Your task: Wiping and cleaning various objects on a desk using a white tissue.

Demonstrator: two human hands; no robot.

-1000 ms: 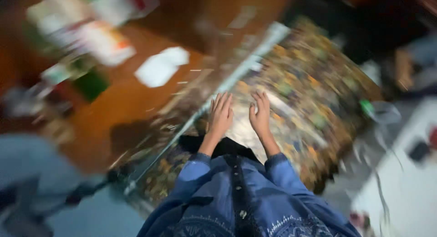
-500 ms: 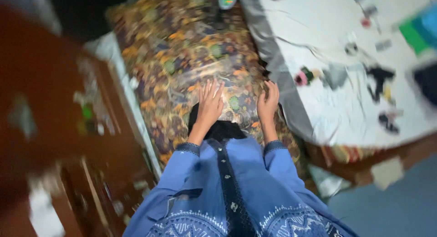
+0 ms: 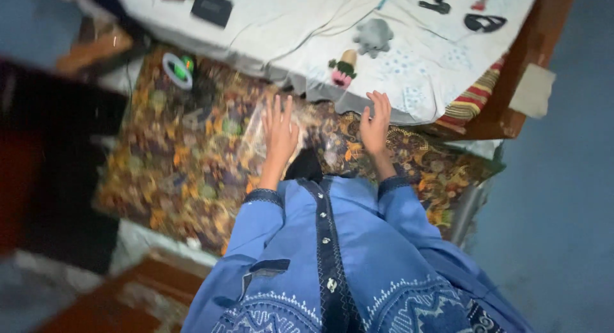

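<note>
My left hand and my right hand are stretched out in front of me, palms down, fingers apart, holding nothing. Both hover over a patterned floral mat and a crinkled clear plastic sheet that lies between the hands. My blue embroidered sleeves and garment fill the lower middle of the view. Just past my fingertips is the edge of a bed with a white sheet.
On the sheet lie a grey soft toy, a small pink and green doll, a dark flat box and black glasses-like items. A round green and white object sits on the mat. Brown wooden furniture stands at left.
The view has swung round: the bed, at the right before, now lies ahead of me. My hands stay outstretched and spread, now slightly wider apart.
</note>
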